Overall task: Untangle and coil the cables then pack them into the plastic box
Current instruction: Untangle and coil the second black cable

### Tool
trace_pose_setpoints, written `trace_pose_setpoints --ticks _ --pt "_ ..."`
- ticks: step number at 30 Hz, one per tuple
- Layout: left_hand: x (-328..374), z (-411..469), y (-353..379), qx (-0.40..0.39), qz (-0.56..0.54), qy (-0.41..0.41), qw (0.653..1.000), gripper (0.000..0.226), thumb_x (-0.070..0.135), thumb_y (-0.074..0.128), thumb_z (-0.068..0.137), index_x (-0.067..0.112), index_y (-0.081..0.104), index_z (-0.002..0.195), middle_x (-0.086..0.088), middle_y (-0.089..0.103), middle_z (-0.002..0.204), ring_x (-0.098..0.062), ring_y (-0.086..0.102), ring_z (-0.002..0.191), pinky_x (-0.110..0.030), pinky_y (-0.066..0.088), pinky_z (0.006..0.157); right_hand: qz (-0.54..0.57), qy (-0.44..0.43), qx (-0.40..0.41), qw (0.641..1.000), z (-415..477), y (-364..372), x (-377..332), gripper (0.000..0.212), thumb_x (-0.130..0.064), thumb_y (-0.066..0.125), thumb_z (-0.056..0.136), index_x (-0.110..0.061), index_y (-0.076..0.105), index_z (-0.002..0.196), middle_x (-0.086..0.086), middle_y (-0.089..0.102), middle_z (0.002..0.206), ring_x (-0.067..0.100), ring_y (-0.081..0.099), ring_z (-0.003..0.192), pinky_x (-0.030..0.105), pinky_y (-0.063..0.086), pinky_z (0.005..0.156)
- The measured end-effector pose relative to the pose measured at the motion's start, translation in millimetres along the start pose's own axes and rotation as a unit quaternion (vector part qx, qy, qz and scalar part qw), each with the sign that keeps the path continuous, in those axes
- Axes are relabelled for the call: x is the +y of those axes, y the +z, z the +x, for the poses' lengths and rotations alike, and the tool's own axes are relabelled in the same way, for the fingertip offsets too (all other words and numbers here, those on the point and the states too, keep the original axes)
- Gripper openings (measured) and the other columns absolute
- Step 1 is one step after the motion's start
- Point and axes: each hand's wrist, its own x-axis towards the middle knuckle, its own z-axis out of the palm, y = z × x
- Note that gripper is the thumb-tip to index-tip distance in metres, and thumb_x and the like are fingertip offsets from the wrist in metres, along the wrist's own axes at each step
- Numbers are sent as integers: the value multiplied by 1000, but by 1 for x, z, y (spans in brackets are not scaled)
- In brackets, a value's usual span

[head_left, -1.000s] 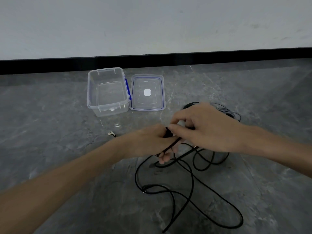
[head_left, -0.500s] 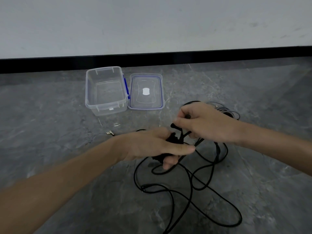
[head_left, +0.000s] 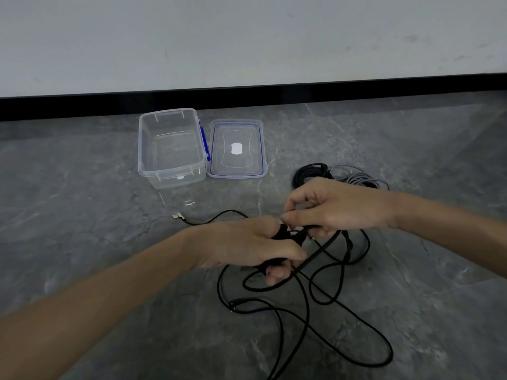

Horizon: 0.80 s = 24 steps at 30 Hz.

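The left hand (head_left: 252,245) has its fingers curled round a bunched part of the long tangled black cable (head_left: 318,252). The right hand (head_left: 334,207) pinches a strand right beside it. The rest of that cable sprawls in loose loops on the grey marbled floor (head_left: 109,187), and its silver plug (head_left: 177,216) lies off to the left. The clear rectangular plastic box (head_left: 175,179) sits open near the wall, with its blue-edged clear lid (head_left: 241,165) flat just beside it. A coiled black cable (head_left: 307,174) and a coiled grey cable (head_left: 362,179) lie behind the right hand.
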Motion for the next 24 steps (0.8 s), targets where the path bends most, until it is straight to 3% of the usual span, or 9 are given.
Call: trace_pose_setpoints --ticks 3,6,11,15,18,24 --pt "3 -1 -4 27 36 14 999 21 28 51 99 20 58 81 15 51 56 -12 49 63 -53 46 88 17 20 1 1000 2 4 6 52 -52 49 94 -6 61 75 7 51 61 13 46 50 32 38 56" --pt "7 -5 -5 32 -46 10 998 23 15 45 100 10 57 81 5 48 57 -11 48 57 -26 48 72 25 38 -20 999 0 7 7 67 -61 31 94 -11 65 63 12 57 54 13 34 43 21 28 45" --pt "2 -6 -8 109 -97 35 989 24 14 44 99 3 58 81 -3 46 57 -12 47 54 -14 43 58 82 6 -35 996 -3 8 16 80 -64 28 89 5 62 66 14 64 59 10 30 42 20 24 44" --pt "1 -6 -7 115 -107 19 987 28 18 42 100 4 58 83 1 46 54 -11 45 53 -13 43 57 92 0 -30 995 -1 7 18 67 -61 35 89 -4 66 72 10 61 60 9 29 42 20 23 44" --pt "-2 -4 -7 121 -120 3 985 32 23 42 101 8 59 79 1 42 52 -12 43 51 -14 41 55 124 -2 -24 992 0 3 19 53 -52 46 89 -5 71 90 7 56 61 9 26 41 23 18 43" --pt "-2 -4 -9 101 -109 2 989 32 13 54 95 9 60 64 1 38 43 -12 41 41 -16 41 50 201 13 -78 976 1 0 20 8 -21 58 91 -14 58 85 11 57 62 8 18 39 25 8 43"
